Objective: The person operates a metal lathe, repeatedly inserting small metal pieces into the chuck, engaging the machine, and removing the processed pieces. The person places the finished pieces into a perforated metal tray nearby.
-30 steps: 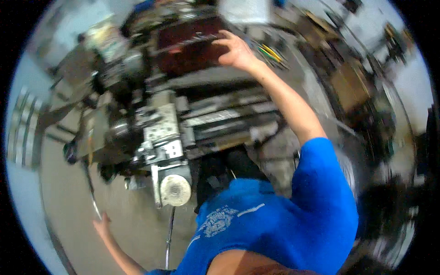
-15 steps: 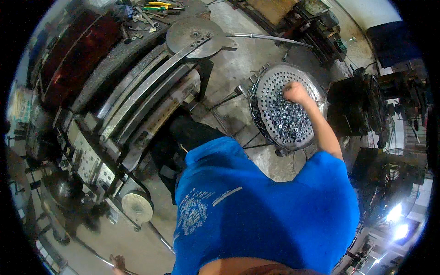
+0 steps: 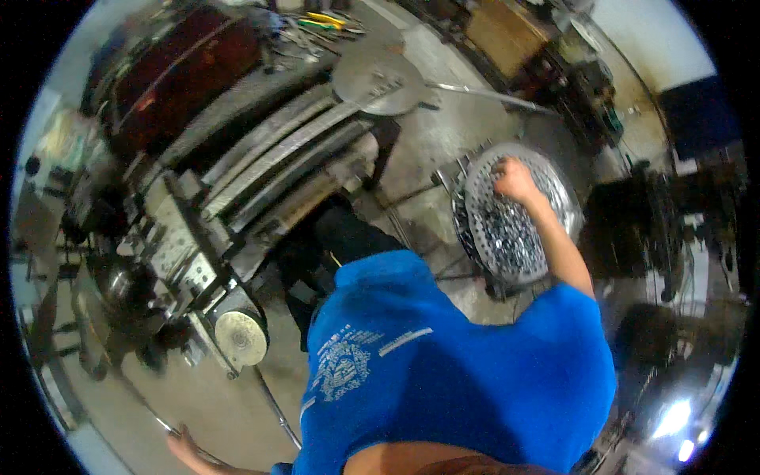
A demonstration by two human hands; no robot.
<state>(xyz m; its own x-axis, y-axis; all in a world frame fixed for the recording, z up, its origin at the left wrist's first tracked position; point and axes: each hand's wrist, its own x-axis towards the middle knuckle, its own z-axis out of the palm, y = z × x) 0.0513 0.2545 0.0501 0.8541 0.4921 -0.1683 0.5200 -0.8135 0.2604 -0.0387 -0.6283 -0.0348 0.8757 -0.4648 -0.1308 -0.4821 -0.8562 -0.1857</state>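
My right hand [image 3: 516,182], fingers curled together, is over the upper part of a round perforated metal plate [image 3: 556,174]. What its fingers hold, if anything, is too small and blurred to tell. Just below that hand, a heap of small shiny metal parts like nuts [image 3: 511,237] lies on the plate. At the lower left, my left hand [image 3: 182,445] is closed around a long thin metal rod [image 3: 146,408]. Motion blur softens its fingers.
A bench machine with long metal bars [image 3: 273,162] stands to the left, with a flat metal disc [image 3: 378,79] at its far end. A pale round wheel [image 3: 241,338] sits nearer me. Hand tools [image 3: 321,24] lie at the back; dark machinery [image 3: 633,218] is at right.
The surroundings have shifted rightward in the view, and the picture is more blurred. My left hand shows further up and left along the rod. My right hand remains over the perforated plate.
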